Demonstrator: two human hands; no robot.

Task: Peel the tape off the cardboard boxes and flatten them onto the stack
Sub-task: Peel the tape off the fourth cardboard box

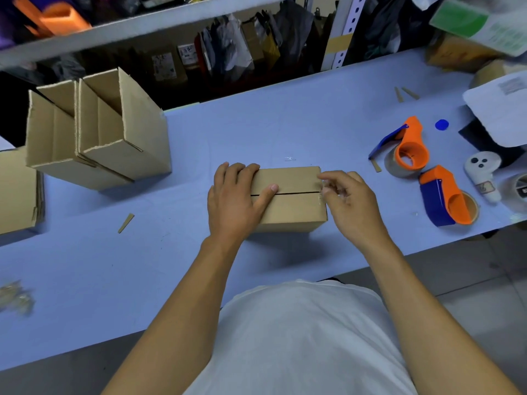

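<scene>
1. A closed box (289, 199) sits mid-counter (171, 266), nearer the front edge; its top seam shows as a dark slit.
2. The left hand (236, 201) lies spread over the box's left end, thumb on the seam.
3. The right hand (346, 202) pinches clear tape (323, 186) at the box's right end.
4. Open boxes (97, 132) stand at the back-left; two dispensers (427, 172) lie toward the right edge.

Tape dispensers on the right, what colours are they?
Both tape dispensers are orange and blue, seen in the head view.
</scene>
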